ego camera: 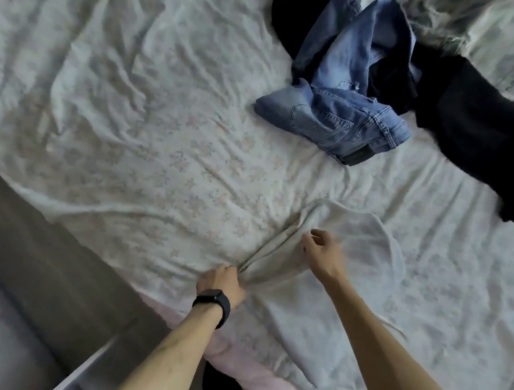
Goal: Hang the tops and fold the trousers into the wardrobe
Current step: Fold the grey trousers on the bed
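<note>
White garment point(354, 243) lies bunched, wrinkled.

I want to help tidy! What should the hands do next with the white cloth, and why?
Probably the right hand should grip the pale garment too. The left hand already holds its bunched end, but the right hovers over it, holding nothing.
</note>
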{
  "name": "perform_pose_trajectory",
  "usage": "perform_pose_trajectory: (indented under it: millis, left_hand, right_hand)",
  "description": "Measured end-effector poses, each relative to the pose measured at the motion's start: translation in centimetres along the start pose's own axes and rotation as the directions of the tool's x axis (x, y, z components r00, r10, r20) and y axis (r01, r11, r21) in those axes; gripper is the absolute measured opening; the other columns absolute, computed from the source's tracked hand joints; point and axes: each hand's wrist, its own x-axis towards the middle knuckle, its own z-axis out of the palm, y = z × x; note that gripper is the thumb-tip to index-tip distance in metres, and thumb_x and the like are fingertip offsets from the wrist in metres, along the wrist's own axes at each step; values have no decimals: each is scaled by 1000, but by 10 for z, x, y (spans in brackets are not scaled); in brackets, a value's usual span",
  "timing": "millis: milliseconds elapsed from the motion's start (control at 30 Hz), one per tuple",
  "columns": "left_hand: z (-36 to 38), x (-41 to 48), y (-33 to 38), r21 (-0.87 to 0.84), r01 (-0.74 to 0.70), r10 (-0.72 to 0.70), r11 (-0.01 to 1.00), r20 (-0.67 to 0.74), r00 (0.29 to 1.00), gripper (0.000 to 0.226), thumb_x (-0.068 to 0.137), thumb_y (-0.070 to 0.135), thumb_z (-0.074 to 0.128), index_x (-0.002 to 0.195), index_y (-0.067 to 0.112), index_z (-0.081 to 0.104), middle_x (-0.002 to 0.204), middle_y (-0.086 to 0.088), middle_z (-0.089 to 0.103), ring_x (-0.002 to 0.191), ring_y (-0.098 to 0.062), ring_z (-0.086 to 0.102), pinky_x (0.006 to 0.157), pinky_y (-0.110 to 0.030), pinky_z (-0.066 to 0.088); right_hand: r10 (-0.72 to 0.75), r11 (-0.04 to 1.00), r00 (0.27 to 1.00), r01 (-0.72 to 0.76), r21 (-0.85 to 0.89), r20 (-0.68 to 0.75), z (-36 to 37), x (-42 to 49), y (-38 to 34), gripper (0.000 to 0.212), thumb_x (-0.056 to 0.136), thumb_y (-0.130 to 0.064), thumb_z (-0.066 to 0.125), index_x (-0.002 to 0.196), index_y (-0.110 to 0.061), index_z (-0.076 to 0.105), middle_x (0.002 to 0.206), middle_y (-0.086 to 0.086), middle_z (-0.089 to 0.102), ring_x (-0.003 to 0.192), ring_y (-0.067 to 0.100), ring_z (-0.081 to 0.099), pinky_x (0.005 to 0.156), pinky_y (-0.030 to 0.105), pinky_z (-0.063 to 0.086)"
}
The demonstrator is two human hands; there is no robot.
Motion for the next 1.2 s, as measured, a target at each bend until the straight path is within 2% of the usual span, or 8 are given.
perform_pose_trajectory:
  millis: [133, 267, 433, 633, 833, 933, 1033, 1200]
  left_hand:
    - [-11, 12, 27, -201, -145, 143, 969, -25, 989, 53, 93, 28, 54, 143, 23, 38, 135, -1, 41, 99, -22, 54, 73, -29, 48]
    - [-15, 22, 64, -158, -293, 271, 943, -149, 951, 63, 92, 49, 57, 148, 32, 33, 145, -1, 35, 123, -28, 53, 92, -37, 49]
    - [-7, 32, 104, 14, -215, 214, 976, -178, 960, 33, 102, 48, 45, 109, 17, 54, 129, -6, 48, 92, -29, 58, 75, -37, 51]
    - [2, 23, 107, 116, -205, 226, 972, -222, 948, 30, 105, 47, 34, 108, 21, 49, 105, -12, 66, 85, -32, 60, 68, -37, 45]
    - [2, 28, 118, 123, -149, 168, 981, -157, 973, 23, 103, 37, 46, 117, 19, 47, 121, -12, 59, 99, -31, 57, 83, -41, 50]
    - [21, 8, 131, 275, -395, 478, 877, -410, 776, 56, 93, 25, 59, 145, 12, 42, 151, -13, 39, 138, -35, 37, 111, -50, 35]
    - [49, -19, 152, 423, -668, 790, 613, -313, 527, 72, 91, 39, 50, 157, 17, 30, 164, -6, 23, 153, -28, 16, 123, -51, 12]
    - [74, 24, 145, 571, -542, 731, 617, -160, 663, 72, 96, 67, 24, 159, 35, 8, 167, 6, -1, 155, -26, 0, 122, -54, -3]
  right_hand:
    - [-47, 996, 957, 66, 59, -287, -20, -50, 35, 23, 95, -26, 64, 116, -20, 65, 105, -6, 69, 83, -7, 61, 67, 7, 42]
    - [105, 994, 828, -77, 74, -550, -22, -90, 90, 43, 87, -27, 73, 123, -10, 58, 118, 9, 60, 102, 7, 55, 89, 21, 41]
    - [344, 894, 907, -237, 381, -243, -17, -106, 130, 83, 81, -63, 73, 142, -16, 41, 136, 3, 56, 124, 24, 57, 106, 44, 46]
    - [349, 924, 870, -256, 285, -348, -35, -106, 166, 24, 98, -43, 58, 109, -25, 46, 104, 0, 67, 94, 26, 67, 69, 33, 41]
    - [381, 897, 859, -255, 361, -343, -32, -97, 181, 23, 99, -35, 55, 115, -21, 49, 110, 3, 64, 101, 27, 61, 78, 39, 46]
    - [215, 966, 845, -110, 235, -489, -31, -96, 173, 55, 94, -37, 58, 144, -21, 42, 147, 4, 46, 134, 24, 42, 109, 41, 37]
    - [-101, 995, 771, 84, -58, -629, -39, -85, 157, 62, 96, -46, 45, 156, -30, 34, 165, 2, 25, 152, 21, 20, 121, 42, 20]
    - [-275, 904, 880, 99, -416, -387, -51, -19, 151, 61, 103, -57, 19, 159, -45, -2, 168, -7, -18, 154, 17, -19, 122, 61, -1]
